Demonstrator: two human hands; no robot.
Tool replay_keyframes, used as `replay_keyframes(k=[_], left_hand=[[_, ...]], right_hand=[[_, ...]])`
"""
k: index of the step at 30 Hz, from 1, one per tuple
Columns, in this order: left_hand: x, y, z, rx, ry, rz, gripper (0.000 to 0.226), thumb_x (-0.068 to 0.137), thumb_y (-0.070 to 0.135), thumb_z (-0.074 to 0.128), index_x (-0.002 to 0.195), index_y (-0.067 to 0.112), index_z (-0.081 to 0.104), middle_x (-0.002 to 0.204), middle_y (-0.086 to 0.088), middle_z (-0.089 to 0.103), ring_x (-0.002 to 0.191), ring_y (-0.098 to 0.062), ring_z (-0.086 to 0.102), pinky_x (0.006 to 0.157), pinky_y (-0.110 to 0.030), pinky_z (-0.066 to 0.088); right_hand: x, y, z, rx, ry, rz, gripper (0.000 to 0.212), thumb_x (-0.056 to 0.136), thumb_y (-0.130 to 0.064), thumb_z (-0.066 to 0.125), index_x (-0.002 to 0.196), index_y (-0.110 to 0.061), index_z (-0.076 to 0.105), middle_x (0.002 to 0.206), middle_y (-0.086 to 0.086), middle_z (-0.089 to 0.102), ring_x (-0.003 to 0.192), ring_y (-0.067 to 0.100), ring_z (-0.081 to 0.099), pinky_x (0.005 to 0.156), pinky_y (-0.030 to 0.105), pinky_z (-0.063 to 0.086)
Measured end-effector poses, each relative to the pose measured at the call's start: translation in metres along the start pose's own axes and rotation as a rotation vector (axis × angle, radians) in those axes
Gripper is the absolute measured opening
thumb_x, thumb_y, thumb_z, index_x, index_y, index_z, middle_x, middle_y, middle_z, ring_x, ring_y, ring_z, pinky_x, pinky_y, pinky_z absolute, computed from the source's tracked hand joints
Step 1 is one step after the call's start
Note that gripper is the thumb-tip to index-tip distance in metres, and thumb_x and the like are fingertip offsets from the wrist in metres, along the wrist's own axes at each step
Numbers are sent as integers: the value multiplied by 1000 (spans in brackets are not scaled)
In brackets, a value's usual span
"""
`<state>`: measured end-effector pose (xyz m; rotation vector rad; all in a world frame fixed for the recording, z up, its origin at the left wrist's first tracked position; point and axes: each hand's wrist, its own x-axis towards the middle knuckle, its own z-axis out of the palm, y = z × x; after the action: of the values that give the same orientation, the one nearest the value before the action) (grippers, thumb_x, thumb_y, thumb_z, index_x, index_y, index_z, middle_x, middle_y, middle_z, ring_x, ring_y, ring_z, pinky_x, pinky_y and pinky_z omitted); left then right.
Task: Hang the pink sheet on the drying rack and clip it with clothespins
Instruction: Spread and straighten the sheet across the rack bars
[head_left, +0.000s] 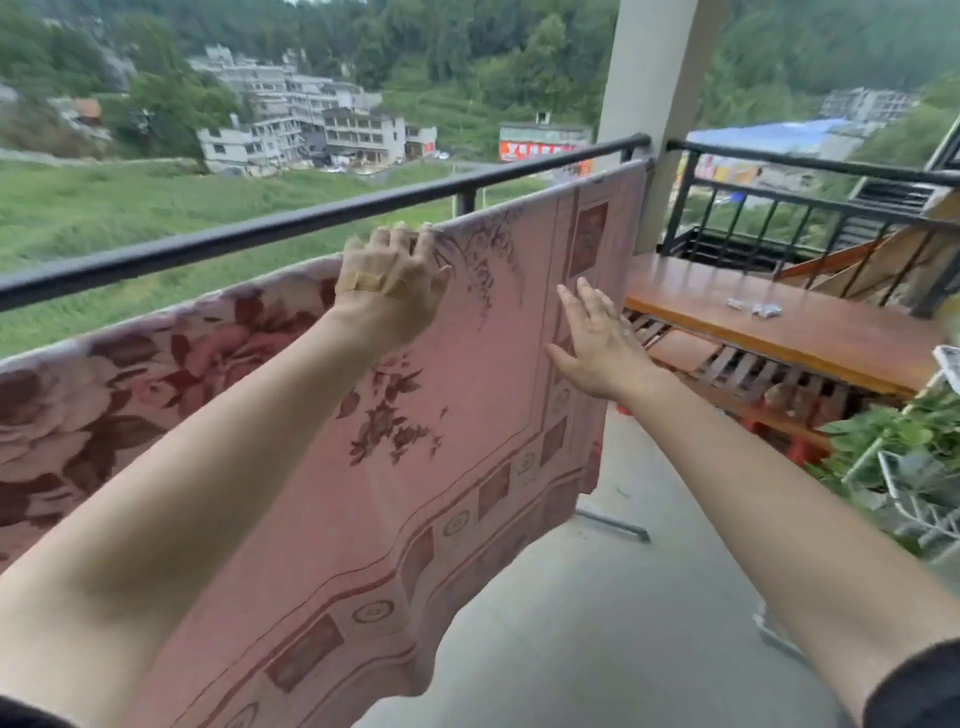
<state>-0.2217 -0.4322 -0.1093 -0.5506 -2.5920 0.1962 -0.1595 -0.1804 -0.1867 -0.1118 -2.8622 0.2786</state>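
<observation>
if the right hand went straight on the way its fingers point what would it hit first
Most likely the pink sheet: the open right hand points forward and up at its hanging face, near the patterned border. Depth is unclear, so the fingertips may already touch it.

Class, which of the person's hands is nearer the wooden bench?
Right. The right hand is just left of the bench; the left hand grips the top edge of the pink sheet, farther left.
</observation>
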Motion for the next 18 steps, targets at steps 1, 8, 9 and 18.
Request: replay_keyframes(k=[1,8,9,18], left_hand=[[25,12,7,-13,-11,11,63,99,48,24,149,10,29,141,-17,46,120,-36,49,96,-48,39],[168,110,46,-14,-45,27,62,100,48,24,149,9,29,133,-18,51,113,-35,52,87,-41,41],[184,123,51,-11,-40,25,62,100,48,24,148,8,29,133,-18,51,113,-34,51,87,-41,41],[307,218,94,34,65,1,61,101,49,26,146,9,33,128,-14,54,107,-34,55,82,-42,43]], right_hand=[[13,20,-2,1,6,27,78,98,-46,47,159,-22,5,167,8,0,153,28,4,123,47,12],[73,152,15,98,20,199,68,96,-46,49,154,-19,28,156,10,34,144,28,28,118,44,27],[83,170,18,119,25,210,65,96,-46,50,152,-19,31,151,10,40,140,28,34,115,43,31],[217,301,58,526,51,264,50,98,-36,51,142,-15,48,136,7,58,121,25,57,99,36,44]])
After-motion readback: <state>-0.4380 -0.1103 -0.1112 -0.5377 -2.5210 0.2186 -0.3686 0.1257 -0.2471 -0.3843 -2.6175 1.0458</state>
